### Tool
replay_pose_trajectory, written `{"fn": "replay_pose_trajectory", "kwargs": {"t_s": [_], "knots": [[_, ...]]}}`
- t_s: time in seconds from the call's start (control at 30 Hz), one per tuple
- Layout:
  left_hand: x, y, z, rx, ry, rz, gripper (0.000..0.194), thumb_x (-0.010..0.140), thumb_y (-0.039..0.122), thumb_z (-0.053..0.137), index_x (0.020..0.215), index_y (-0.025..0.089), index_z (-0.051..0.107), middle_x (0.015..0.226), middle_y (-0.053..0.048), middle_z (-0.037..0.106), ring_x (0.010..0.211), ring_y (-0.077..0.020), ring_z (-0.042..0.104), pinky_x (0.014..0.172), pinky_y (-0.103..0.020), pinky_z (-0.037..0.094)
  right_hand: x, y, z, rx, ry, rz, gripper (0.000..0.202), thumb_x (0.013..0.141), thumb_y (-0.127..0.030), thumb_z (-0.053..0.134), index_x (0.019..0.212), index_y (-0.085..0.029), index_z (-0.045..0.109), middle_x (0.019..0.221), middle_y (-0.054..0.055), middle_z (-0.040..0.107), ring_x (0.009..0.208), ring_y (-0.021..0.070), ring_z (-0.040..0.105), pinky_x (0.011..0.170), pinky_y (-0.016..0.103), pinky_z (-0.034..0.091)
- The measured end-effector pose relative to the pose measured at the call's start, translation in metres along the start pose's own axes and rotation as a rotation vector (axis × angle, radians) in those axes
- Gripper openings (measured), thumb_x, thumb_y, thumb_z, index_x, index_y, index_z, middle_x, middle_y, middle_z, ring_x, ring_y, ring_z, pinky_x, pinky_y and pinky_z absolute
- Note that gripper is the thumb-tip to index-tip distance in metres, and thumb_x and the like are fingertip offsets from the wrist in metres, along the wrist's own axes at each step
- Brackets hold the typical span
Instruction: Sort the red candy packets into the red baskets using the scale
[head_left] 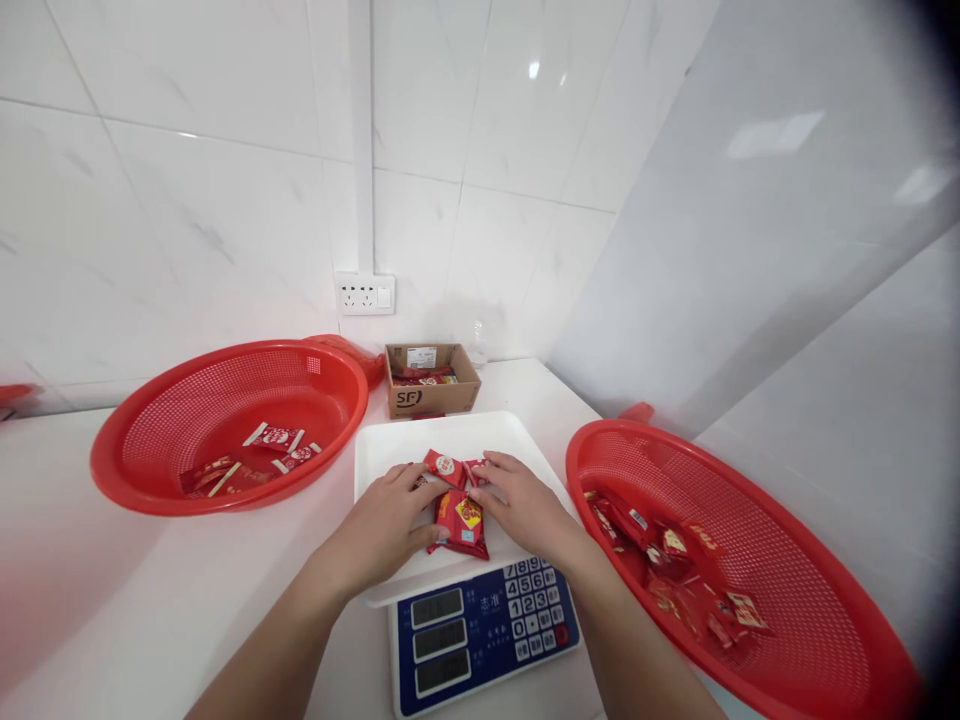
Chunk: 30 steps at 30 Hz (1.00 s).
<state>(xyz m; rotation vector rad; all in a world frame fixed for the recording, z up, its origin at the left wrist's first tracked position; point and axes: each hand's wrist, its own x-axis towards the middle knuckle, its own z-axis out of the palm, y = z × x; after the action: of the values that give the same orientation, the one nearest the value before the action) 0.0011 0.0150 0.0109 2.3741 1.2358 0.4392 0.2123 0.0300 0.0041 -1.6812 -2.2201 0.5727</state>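
Several small red snack packets [460, 520] lie in a pile on the white tray [480, 432] of a digital scale. The front packet has a yellow patch, and a smaller red packet [444, 467] with a round white label lies behind it. My left hand [394, 520] grips the pile from the left, fingers bent over the packets and thumb at the front one. From the right, my right hand [521, 505] closes its fingertips on the packets at the back and side. Parts of the packets are hidden under my fingers.
Left stands a red perforated basket [225, 365] with several packets inside; another red basket [817, 560] with more packets stands right. A small cardboard box [431, 402] of packets sits behind the scale, near the wall. The scale's blue keypad panel [487, 635] faces me.
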Motion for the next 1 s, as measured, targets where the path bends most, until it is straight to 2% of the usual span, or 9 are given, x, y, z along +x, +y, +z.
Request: {"fn": "replay_pose_trajectory", "kwargs": {"t_s": [0.2,0.27,0.33,0.43,0.57,0.7,0.8,0.9,1.0], "knots": [[0.0,-0.001,0.001,0.004,0.015,0.011,0.038,0.085,0.03,0.059,0.123,0.031,0.056,0.125,-0.006,0.056,0.117,-0.0273,0.048,0.097,-0.042,0.041,-0.001,-0.004,0.002,0.216,0.037,-0.047,0.041,0.086,-0.036,0.051,0.119,-0.015,0.063,0.139,0.014,0.05,0.13,0.0251,0.043,0.111,0.042,0.03],[0.0,-0.001,0.001,0.018,0.013,0.001,0.038,0.086,0.03,0.059,0.124,0.029,0.056,0.126,-0.007,0.056,0.118,-0.0275,0.047,0.098,-0.043,0.04,0.0,-0.004,0.001,0.46,0.116,-0.018,0.045,0.085,-0.036,0.051,0.126,-0.018,0.056,0.141,0.013,0.048,0.132,0.0235,0.042,0.111,0.043,0.03],[0.0,-0.001,0.0,0.035,0.013,-0.01,0.039,0.087,0.031,0.058,0.125,0.025,0.055,0.129,-0.008,0.055,0.119,-0.0278,0.047,0.099,-0.043,0.04,0.001,-0.004,-0.001,0.842,0.179,0.019,0.049,0.084,-0.034,0.052,0.131,-0.021,0.048,0.142,0.011,0.048,0.131,0.0221,0.043,0.11,0.043,0.034],[0.001,-0.001,0.0,0.051,0.007,-0.026,0.041,0.088,0.034,0.056,0.127,0.022,0.054,0.132,-0.01,0.053,0.121,-0.0282,0.046,0.1,-0.043,0.039,0.001,-0.002,-0.006,1.373,0.199,0.062,0.048,0.074,-0.02,0.056,0.122,-0.023,0.051,0.132,0.009,0.058,0.124,0.0208,0.052,0.108,0.042,0.038],[0.001,-0.001,0.001,0.05,-0.007,-0.036,0.042,0.089,0.036,0.054,0.128,0.021,0.054,0.135,-0.011,0.052,0.124,-0.0289,0.045,0.102,-0.045,0.038,0.002,0.001,-0.009,1.621,0.197,0.096,0.054,0.056,-0.002,0.054,0.104,-0.026,0.063,0.114,0.0,0.07,0.118,0.018,0.058,0.112,0.039,0.035],[0.001,-0.002,0.001,0.045,0.002,-0.029,0.041,0.089,0.036,0.054,0.127,0.022,0.054,0.134,-0.011,0.052,0.125,-0.029,0.045,0.101,-0.044,0.039,0.003,-0.001,-0.009,1.666,0.183,0.106,0.051,0.053,-0.002,0.057,0.096,-0.026,0.069,0.108,-0.001,0.072,0.114,0.0176,0.06,0.109,0.036,0.037],[0.001,-0.003,0.002,0.051,0.001,-0.032,0.042,0.089,0.037,0.054,0.129,0.022,0.053,0.135,-0.01,0.052,0.125,-0.0284,0.044,0.102,-0.043,0.039,-0.003,-0.003,-0.011,1.568,0.226,0.11,0.036,0.06,-0.01,0.064,0.092,-0.025,0.072,0.109,0.0,0.071,0.113,0.0205,0.06,0.106,0.039,0.04],[0.002,-0.004,0.003,0.079,-0.02,-0.056,0.046,0.091,0.039,0.05,0.134,0.022,0.049,0.142,-0.009,0.047,0.131,-0.0282,0.038,0.106,-0.044,0.035,-0.021,-0.002,-0.021,1.287,0.308,0.125,0.026,0.07,-0.026,0.069,0.096,-0.026,0.071,0.116,0.003,0.068,0.119,0.0242,0.055,0.105,0.043,0.04],[0.002,-0.005,0.007,0.095,-0.071,-0.045,0.054,0.093,0.048,0.043,0.142,0.027,0.038,0.152,-0.005,0.034,0.141,-0.03,0.021,0.111,-0.048,0.026,-0.046,0.008,-0.041,0.869,0.34,0.224,0.037,0.077,-0.036,0.065,0.113,-0.028,0.065,0.127,0.004,0.062,0.126,0.0259,0.049,0.106,0.043,0.037]]}}
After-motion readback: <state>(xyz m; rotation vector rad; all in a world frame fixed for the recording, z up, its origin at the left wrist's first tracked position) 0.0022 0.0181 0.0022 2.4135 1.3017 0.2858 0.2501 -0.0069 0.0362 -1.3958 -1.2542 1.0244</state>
